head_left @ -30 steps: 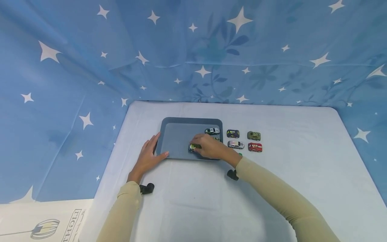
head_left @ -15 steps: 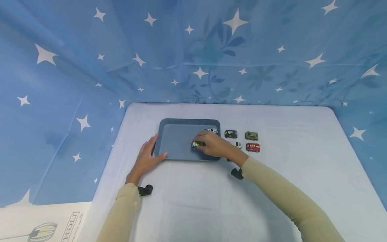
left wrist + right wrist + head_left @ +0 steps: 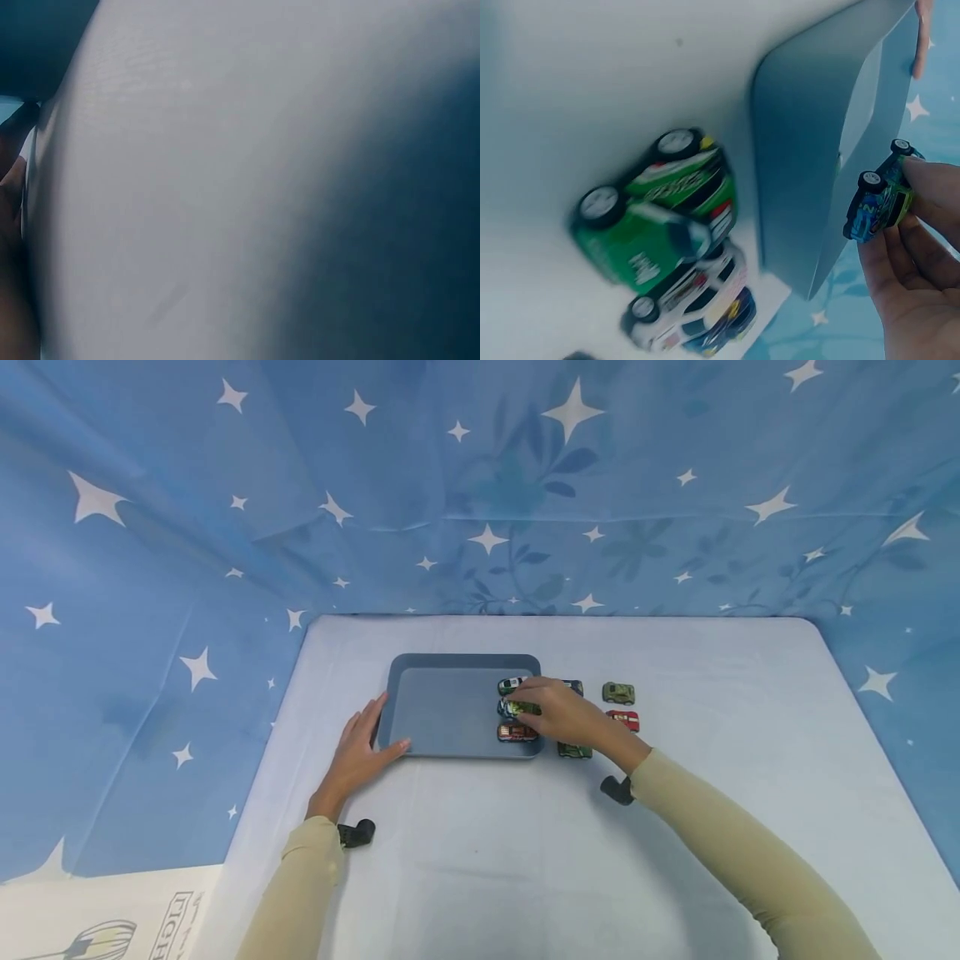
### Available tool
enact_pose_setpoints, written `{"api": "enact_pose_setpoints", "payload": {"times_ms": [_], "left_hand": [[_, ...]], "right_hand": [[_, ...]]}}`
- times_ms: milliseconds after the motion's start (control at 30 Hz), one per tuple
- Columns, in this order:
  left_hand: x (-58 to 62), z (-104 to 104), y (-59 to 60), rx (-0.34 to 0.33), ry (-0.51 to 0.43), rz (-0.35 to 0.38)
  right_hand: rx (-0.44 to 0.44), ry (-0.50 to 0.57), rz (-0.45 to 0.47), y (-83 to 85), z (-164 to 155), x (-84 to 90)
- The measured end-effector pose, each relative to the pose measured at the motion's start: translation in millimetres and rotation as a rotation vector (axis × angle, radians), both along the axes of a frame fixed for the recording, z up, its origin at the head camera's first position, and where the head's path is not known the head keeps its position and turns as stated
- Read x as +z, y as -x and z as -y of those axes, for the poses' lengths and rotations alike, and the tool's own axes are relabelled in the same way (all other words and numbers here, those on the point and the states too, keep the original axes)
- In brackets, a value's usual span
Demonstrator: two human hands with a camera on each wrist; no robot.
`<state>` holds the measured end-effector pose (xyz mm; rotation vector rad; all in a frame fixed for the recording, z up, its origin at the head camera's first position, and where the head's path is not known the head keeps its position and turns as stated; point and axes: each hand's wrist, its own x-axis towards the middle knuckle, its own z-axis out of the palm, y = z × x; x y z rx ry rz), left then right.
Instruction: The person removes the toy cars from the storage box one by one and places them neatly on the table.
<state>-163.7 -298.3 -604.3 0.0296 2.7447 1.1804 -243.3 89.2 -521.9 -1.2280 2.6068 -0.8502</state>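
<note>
Car [image 3: 880, 201] between fingers [image 3: 930, 191] (pinched), above tray [image 3: 810, 150]

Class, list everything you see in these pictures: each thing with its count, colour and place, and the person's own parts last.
Tray: one, grey-blue, on the table.
Held toy car: one, yellow-green and blue, over the tray's right side.
Toy cars on tray: two, white and red, right edge.
Toy cars on table: at least four, right of the tray.
Table: one, pale.
Backdrop: blue, white stars.
Left hand: touches the tray's left edge.
Right hand: pinches the held toy car.
</note>
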Motion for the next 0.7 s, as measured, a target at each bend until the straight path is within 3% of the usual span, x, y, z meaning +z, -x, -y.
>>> {"api": "enact_pose_setpoints", "payload": {"times_ms": [533, 700], "left_hand": [[0.4, 3, 0.0, -0.007, 0.013, -0.020], [-0.8, 3, 1.3, -0.005, 0.004, -0.022]], "right_hand": [[-0.129, -0.036, 0.008, -6.7, -52, 4.6], [-0.126, -0.035, 0.002, -9.9, -65, 3.5]]}}
